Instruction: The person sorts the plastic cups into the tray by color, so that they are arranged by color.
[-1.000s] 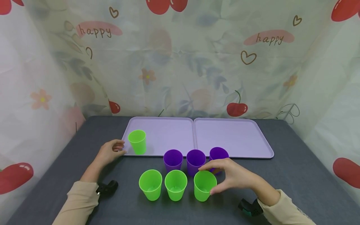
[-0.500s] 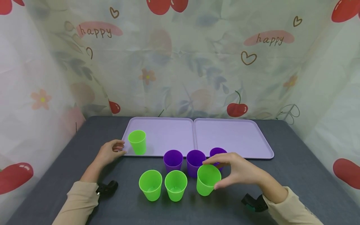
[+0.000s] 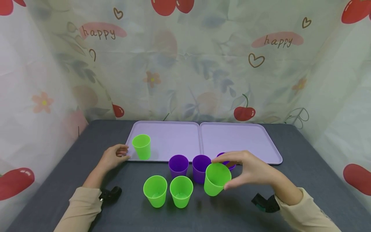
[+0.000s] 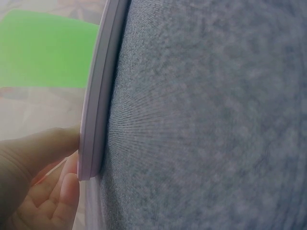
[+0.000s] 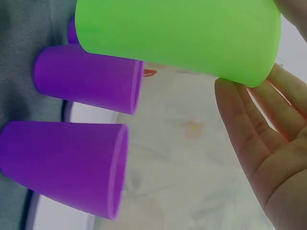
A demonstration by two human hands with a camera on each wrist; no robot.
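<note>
My right hand [image 3: 253, 169] grips a green cup [image 3: 217, 179] by its rim, thumb on the near side and fingers on the far side. That cup is held tilted above the dark table, and in the right wrist view the green cup [image 5: 177, 38] lies across the top. My left hand [image 3: 113, 158] holds the near left corner of the left lilac tray [image 3: 174, 138], its thumb against the rim and its fingers curled by the side. Another green cup [image 3: 142, 147] stands on this tray close to that hand.
Two green cups [image 3: 155, 191] stand upright at the front of the table. Behind them is a row of purple cups [image 3: 178, 166], the rightmost partly hidden by my right hand. A second lilac tray [image 3: 237, 138] adjoins the first on the right. Patterned cloth hangs behind.
My right hand has lifted the green cup off the table and moved it away from me and slightly right, tilting it. The left hand has stayed at the tray corner.
</note>
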